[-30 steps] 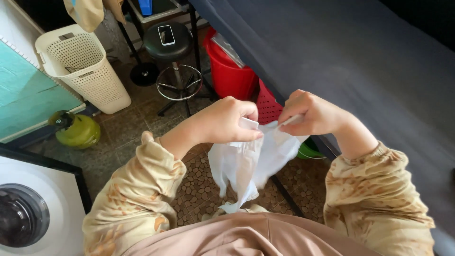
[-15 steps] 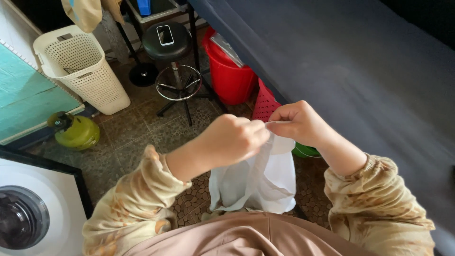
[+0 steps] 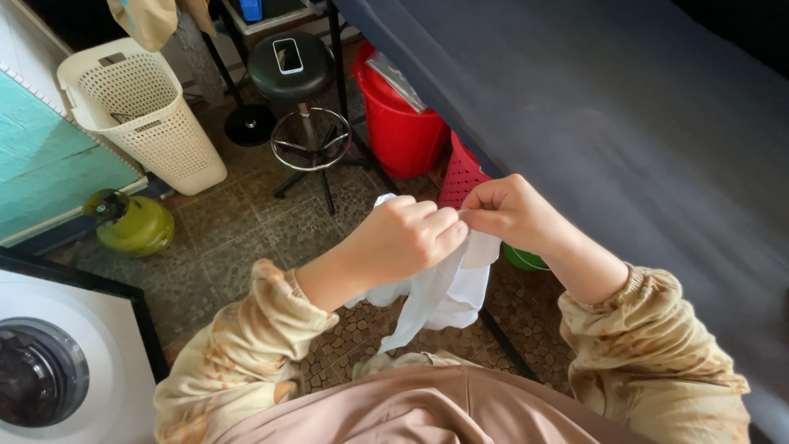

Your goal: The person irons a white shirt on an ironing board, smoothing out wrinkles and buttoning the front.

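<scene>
Both hands raised, knuckles nearly touching. Left hand [image 3: 408, 241] fingers curled, pinching the white cloth [image 3: 444, 288]; right hand [image 3: 507, 213] fingers pressed together on its top edge. Cloth hanging below the fingers. Beyond the fingers: red bucket [image 3: 403, 123], black stool [image 3: 297, 74].

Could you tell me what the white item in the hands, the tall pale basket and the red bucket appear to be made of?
The white item, pinched by the left hand and right hand, looks like thin soft fabric: it hangs limp in folds. The tall pale basket seems rigid matte plastic, its walls perforated. The red bucket looks like smooth, slightly glossy plastic.
</scene>
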